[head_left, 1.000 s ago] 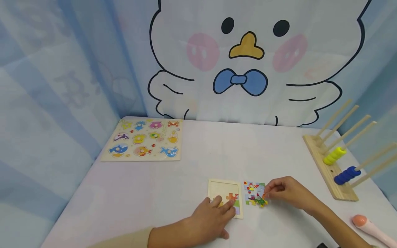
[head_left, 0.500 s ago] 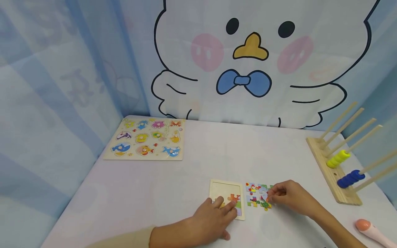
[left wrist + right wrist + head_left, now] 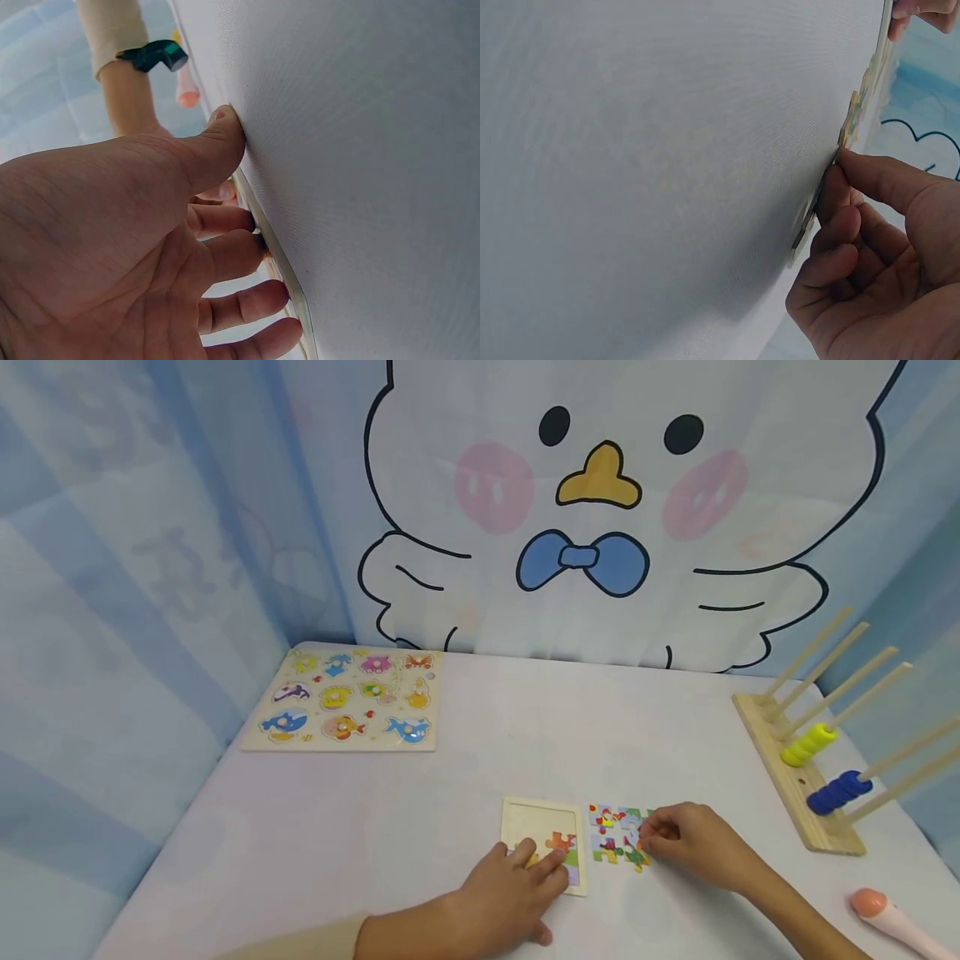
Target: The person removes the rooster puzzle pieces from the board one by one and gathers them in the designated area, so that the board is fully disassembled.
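A white table (image 3: pixel 420 810) fills the lower part of the head view, backed by a pale blue curtain (image 3: pixel 150 527) printed with a big white cartoon bird (image 3: pixel 600 510) wearing a blue bow. At the table's far left lies a wooden animal puzzle board (image 3: pixel 347 703); along the right edge stands a wooden peg rack (image 3: pixel 795 777) with yellow and blue rings on its slanted rods, and a pink pen-shaped toy (image 3: pixel 892 920) lies at the near right corner. Near the front middle sits a small square puzzle tray (image 3: pixel 542 822), flat on the table — its sides run roughly square to the table edge, so it has no clear long axis. Just to its right, not quite touching, lies a loose cluster of colourful jigsaw pieces (image 3: pixel 617 837), also flat and picture side up. The left hand (image 3: pixel 517 889) rests on the tray's near part, fingers fairly straight and spread, the fingertips pressing on pieces already seated in the tray; the left wrist view shows the thumb pressed to the table and the fingers (image 3: pixel 232 259) against the tray's edge. The right hand (image 3: pixel 690 843) is at the right side of the cluster, fingers curled — the right wrist view shows thumb and fingertips (image 3: pixel 840 202) pinching the edge of one piece there.
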Demonstrator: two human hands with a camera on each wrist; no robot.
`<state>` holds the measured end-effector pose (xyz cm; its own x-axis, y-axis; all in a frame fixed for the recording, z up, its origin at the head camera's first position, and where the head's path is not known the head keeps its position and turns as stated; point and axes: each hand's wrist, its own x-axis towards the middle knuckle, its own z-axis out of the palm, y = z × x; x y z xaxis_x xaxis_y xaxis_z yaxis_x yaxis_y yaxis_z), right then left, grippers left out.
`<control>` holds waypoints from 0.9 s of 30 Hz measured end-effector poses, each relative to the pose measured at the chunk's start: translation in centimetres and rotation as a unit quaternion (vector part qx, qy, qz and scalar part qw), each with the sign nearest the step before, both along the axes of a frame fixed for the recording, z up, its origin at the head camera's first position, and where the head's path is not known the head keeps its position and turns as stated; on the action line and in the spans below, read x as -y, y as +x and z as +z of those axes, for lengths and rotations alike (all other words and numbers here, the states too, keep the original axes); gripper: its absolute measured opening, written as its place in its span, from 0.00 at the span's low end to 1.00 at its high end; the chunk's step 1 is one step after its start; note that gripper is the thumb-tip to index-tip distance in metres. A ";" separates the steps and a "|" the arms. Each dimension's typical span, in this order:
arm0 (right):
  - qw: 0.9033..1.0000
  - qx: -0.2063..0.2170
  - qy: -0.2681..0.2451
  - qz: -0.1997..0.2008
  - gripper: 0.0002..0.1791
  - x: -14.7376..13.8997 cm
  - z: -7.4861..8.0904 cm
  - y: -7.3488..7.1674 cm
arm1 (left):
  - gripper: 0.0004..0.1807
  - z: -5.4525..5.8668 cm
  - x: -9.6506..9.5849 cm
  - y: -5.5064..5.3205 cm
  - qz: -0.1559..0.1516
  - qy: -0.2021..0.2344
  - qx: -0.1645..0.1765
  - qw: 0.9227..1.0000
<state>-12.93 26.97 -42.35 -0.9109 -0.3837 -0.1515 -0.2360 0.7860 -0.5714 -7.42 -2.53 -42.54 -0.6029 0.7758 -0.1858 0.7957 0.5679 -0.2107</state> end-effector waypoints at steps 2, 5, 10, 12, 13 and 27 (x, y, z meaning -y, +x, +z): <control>1.000 -0.009 0.005 0.001 0.03 0.0 0.1 0.1 | 0.37 0.0 -0.1 -0.1 0.002 -0.003 0.008 1.000; 1.000 -0.017 0.010 0.000 0.02 0.1 0.1 0.2 | 0.37 -0.1 -0.2 -0.1 0.010 0.000 0.021 1.000; 0.999 -0.022 0.027 -0.013 0.03 0.3 0.1 0.4 | 0.37 -0.2 -0.4 0.0 0.015 0.005 0.040 0.999; 0.999 -0.025 0.032 -0.018 0.03 0.3 0.1 0.6 | 0.37 -0.2 -0.4 0.0 0.014 0.006 0.045 0.999; 0.999 -0.027 0.033 -0.020 0.04 0.4 0.1 0.7 | 0.37 -0.2 -0.5 0.0 0.014 0.005 0.047 0.999; 0.996 -0.061 0.053 -0.039 0.07 0.9 -0.1 0.9 | 0.38 0.1 -0.6 0.0 0.026 -0.014 0.022 0.999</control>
